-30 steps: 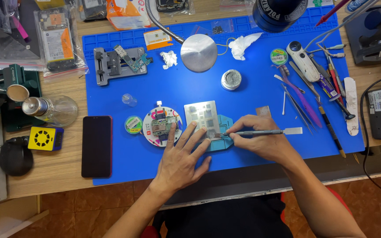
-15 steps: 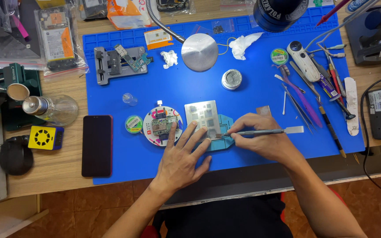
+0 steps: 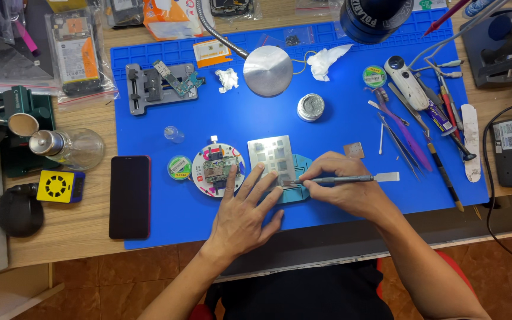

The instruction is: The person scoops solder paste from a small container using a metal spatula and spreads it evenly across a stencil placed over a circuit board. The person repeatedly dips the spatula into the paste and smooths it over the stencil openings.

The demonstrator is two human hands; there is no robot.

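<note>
1. Right now the left hand [image 3: 241,216] lies flat and palm-down on the blue silicone work mat [image 3: 149,124], fingers spread apart, closed on nothing; its fingertips press the lower edge of the square silver metal stencil plate [image 3: 272,155].
2. Over to the right hand [image 3: 342,188]: its grip is clamped on a slim grey metal-handled scraper tool [image 3: 342,178], held pen-style and lying almost level, its flat pale blade end pointing right and the working tip at the stencil's lower right corner.
3. That stencil sits on a teal holder pad [image 3: 301,163], near the front middle of the mat, just in front of the person.
4. Just left of the stencil, a round white fixture carrying a small green circuit board [image 3: 218,169] lies close to the left index finger.
5. Further left, a small round green tin [image 3: 179,168] and a black smartphone with a red edge [image 3: 130,196], face-down across the mat's left border.
6. Behind, a grey metal board clamp [image 3: 149,88], a round silver lamp base [image 3: 268,70] and a small round open tin [image 3: 310,107].
7. On the right, tweezers and probes [image 3: 410,133] lie in a loose row on the mat.
</note>
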